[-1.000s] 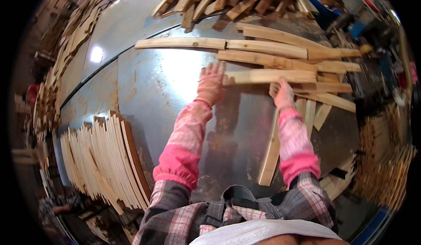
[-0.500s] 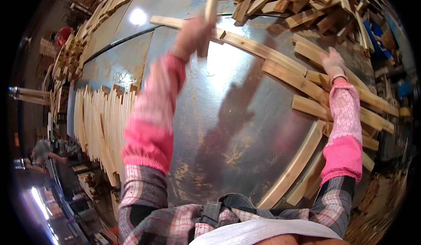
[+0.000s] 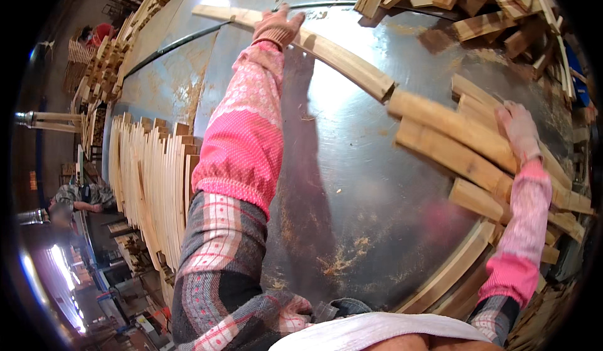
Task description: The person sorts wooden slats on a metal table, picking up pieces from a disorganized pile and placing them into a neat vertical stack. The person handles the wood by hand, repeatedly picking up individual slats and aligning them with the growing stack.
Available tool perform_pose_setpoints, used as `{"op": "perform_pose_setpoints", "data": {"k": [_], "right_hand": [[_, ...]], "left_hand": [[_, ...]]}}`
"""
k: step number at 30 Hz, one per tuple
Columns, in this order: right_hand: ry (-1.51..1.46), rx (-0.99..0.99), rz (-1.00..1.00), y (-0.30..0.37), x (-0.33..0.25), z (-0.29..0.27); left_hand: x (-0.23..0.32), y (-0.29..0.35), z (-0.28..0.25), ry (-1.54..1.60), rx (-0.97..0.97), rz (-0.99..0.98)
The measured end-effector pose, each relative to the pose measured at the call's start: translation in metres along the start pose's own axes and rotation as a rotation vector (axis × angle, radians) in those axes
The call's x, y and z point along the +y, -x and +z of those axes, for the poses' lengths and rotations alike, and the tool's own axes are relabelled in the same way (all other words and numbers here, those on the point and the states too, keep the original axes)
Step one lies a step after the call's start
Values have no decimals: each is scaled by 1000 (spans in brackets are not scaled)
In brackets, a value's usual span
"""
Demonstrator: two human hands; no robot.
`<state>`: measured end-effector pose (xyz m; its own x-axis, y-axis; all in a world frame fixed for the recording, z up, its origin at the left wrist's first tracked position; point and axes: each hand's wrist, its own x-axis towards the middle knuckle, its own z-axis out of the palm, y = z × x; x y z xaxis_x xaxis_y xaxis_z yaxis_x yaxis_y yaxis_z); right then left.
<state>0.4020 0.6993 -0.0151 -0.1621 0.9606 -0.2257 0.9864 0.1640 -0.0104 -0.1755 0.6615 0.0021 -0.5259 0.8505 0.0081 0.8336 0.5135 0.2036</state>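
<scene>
Over a long, narrow wooden strip (image 3: 339, 56) on the metal table, my left hand (image 3: 276, 27) is open, its fingers spread; it appears to touch the strip. At the right, my right hand (image 3: 520, 130) is closed over the edge of a slightly blurred wooden board (image 3: 449, 124), its thumb hidden. That board's near-left end lies close to the strip's right end. Below it, a second board (image 3: 440, 153) runs roughly alongside, with a shorter block (image 3: 477, 199) underneath my right forearm. Pink patterned sleeve covers reach both wrists.
The metal tabletop (image 3: 370, 225) carries sawdust patches. A heap of wood offcuts (image 3: 471, 2) is at the far right. Upright strips stand in a row (image 3: 151, 188) on the left. Longer boards (image 3: 446, 269) lie near right. People (image 3: 85, 197) are off to the left.
The upright wooden stick in my left hand is out of it; that hand has opened over the long strip. My right hand has moved right and nearer, and the board beside it has shifted.
</scene>
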Motion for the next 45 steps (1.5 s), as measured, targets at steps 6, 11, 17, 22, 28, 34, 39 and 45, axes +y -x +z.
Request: {"op": "perform_pose_setpoints", "data": {"k": [6,11,17,22,28,34,39,45], "right_hand": [[73,35,-83,101,-62,21],[15,73,-315,167,-96,48],[64,-254,-483,250,-199,-1],[5,-252,-433,301,-241,11],[-457,-72,-587,417,-260,72],[-1129,-865,-243,499,-387,48],[-785,-620,-323,534,-455,114],[-682,-807,-577,549,-567,121]], "left_hand": [[15,58,23,-62,-67,-14],[-15,173,22,125,84,140],[-80,338,-6,212,6,231],[-149,408,-29,135,-34,-233],[-183,474,-28,429,-95,-325],[-166,493,-55,1100,-136,-538],[-216,508,-73,468,-123,-141],[-353,501,-71,-153,50,167]]}}
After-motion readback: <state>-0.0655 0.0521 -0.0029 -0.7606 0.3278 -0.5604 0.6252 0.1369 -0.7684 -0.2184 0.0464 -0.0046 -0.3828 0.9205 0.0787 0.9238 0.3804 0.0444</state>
